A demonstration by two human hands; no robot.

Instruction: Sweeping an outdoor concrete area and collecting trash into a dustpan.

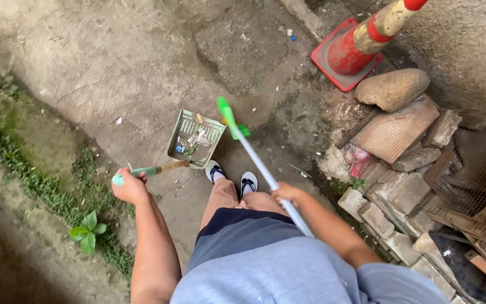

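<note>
**Over cracked concrete, dustpan and broom in hand**

Lower left of centre: left hand [129, 188] closed in a full fist around the green-tipped handle of a long-handled dustpan [196, 138]; pan itself at frame centre, resting flat or nearly so on the concrete ground [113, 62], loaded with leaves, clear wrappers and small scraps; just right of centre: right hand [288, 194] wrapped snugly round the pale shaft of a broom [257, 163], shaft slanting up-left to a green fitting beside the pan's right edge.

Judged as the gathering step, with litter already in the pan; next move likely calls for keeping the pan level so nothing spills, and steady control of the shaft with one hand.

Broom's sweeping end hard to make out, perhaps hidden or foreshortened behind the green fitting; fingertips of both hands tucked out of sight; sandalled feet [232, 177] partly covered by the knees; upper right, orange traffic cone [355, 48] cut off by the frame edge; right side, heap of bricks [400, 197] running out of view; contents of the pan too small to name precisely.
</note>
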